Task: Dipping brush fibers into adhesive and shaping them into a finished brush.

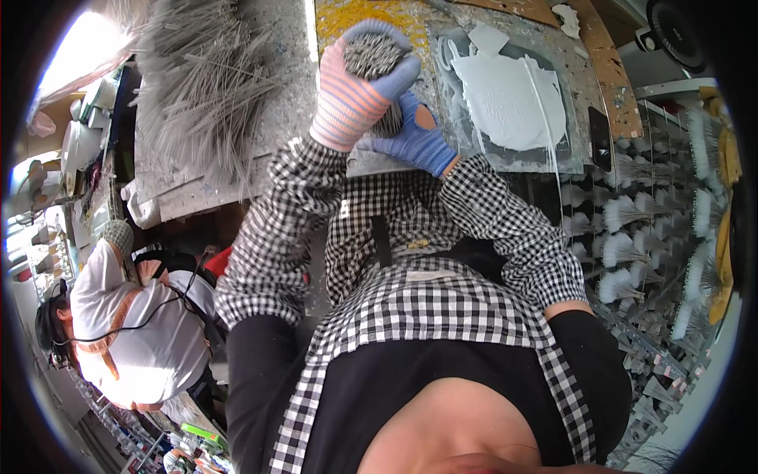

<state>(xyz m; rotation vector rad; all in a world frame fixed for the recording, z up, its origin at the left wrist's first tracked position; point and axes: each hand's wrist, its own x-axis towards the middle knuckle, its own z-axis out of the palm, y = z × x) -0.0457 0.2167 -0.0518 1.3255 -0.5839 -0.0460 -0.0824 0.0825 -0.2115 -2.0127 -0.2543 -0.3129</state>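
My left hand (353, 92), in a pink and blue striped glove, is wrapped around the upper part of a bundle of thin grey wires (373, 55). The packed ends of the bundle face up inside the curled fingers and thumb. Just below and to the right, my right hand (420, 136), in a blue glove with a hole on its back, grips the lower part of the same bundle. Both hands are over the near edge of the worktable (292, 118). To their left lies a large loose pile of thin grey wire brushes (207, 87).
White paste (509, 99) is spread on a grey board at the right, with a white scraper (489, 38) at its back edge. Yellow stain (371, 12) covers the table's far middle. A dark phone-like slab (599, 138) lies right. Racks of white-tipped brushes (624, 213) stand beside me. Another person (142, 324) works at left.
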